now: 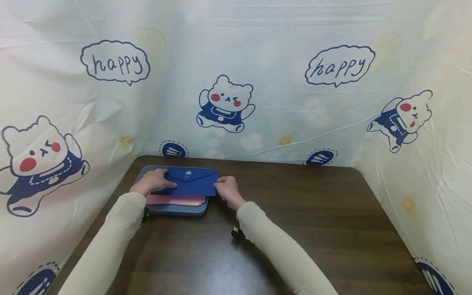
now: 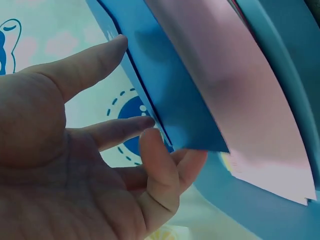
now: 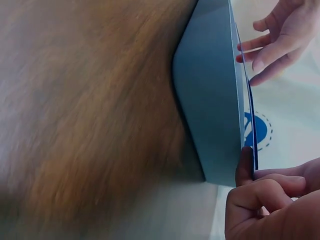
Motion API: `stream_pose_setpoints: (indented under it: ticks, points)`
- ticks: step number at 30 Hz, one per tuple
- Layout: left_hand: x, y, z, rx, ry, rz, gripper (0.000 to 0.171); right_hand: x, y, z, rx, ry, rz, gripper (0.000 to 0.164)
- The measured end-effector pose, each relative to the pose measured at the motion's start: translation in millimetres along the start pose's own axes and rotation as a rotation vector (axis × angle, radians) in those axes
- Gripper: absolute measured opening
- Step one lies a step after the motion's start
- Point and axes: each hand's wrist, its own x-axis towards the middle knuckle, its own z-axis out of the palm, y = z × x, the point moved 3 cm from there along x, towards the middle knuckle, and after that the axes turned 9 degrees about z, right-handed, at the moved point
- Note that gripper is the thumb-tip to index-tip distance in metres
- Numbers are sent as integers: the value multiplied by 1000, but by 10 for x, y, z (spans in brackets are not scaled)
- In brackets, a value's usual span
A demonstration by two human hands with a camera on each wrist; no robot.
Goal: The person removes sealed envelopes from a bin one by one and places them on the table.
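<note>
A dark blue envelope (image 1: 197, 182) with a pointed flap and a small pale emblem lies over a shallow blue-grey box (image 1: 177, 209). My right hand (image 1: 228, 189) pinches the envelope's right end between thumb and fingers, by the box's right side. Over the left end is my left hand (image 1: 152, 182), its thumb and fingers spread and touching the envelope. In the left wrist view, the left fingertips (image 2: 149, 121) meet the envelope's face and edge. Pink paper (image 1: 173, 199) shows below the envelope inside the box, with pale yellow edges under it.
The box stands near the back left corner of a dark brown wooden table (image 1: 295, 213). A pale curtain (image 1: 280, 82) printed with bears and the word "happy" hangs behind and at both sides. Dark wrist cameras (image 1: 237, 230) hang below the cream sleeves.
</note>
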Motion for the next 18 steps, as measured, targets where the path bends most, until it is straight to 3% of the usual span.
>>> stream_pose_setpoints:
  ticks: [18]
  points:
    - [-76, 322, 32, -95, -6, 79, 83, 57, 103, -357, 34, 39, -2, 30]
